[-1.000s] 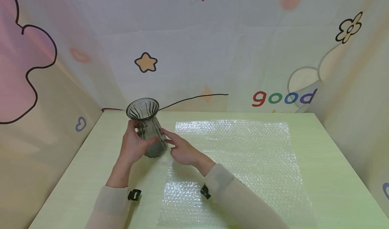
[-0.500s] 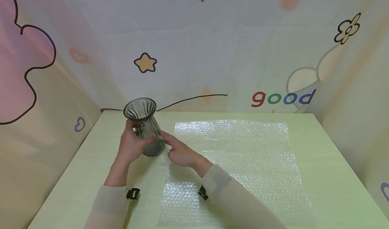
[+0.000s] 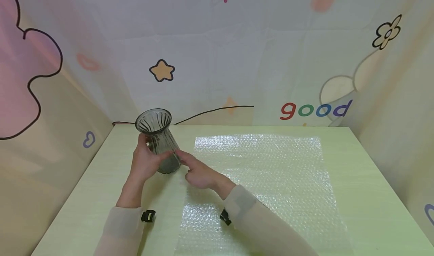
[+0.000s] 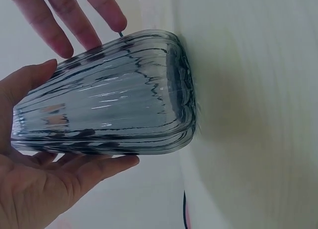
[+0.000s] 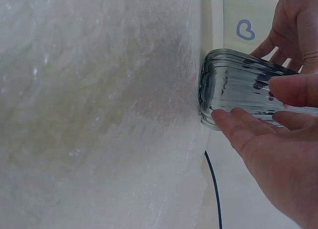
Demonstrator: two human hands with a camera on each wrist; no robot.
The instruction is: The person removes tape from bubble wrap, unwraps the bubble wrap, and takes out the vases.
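A grey ribbed glass vase (image 3: 165, 146) with a flared rim stands at the left rear of the table, leaning slightly left in the head view. My left hand (image 3: 144, 161) grips its body, thumb across the near side and fingers round the left side. Against the vase's right side, low down, rest the extended fingers of my right hand (image 3: 200, 172). The left wrist view shows the vase base (image 4: 181, 92) at the tabletop; I cannot tell if it bears fully on it. In the right wrist view, straight right fingertips (image 5: 218, 118) lie along the glass near the base.
A sheet of clear bubble wrap (image 3: 271, 180) lies flat over the middle and right of the pale green table (image 3: 373, 195). Behind the table hangs a printed cloth backdrop (image 3: 217, 60), with further cloth at both sides. Each sleeve carries a small black clip (image 3: 148, 216).
The vase has slid a little to the left, and both hands have shifted left with it. My right fingers stay against its side.
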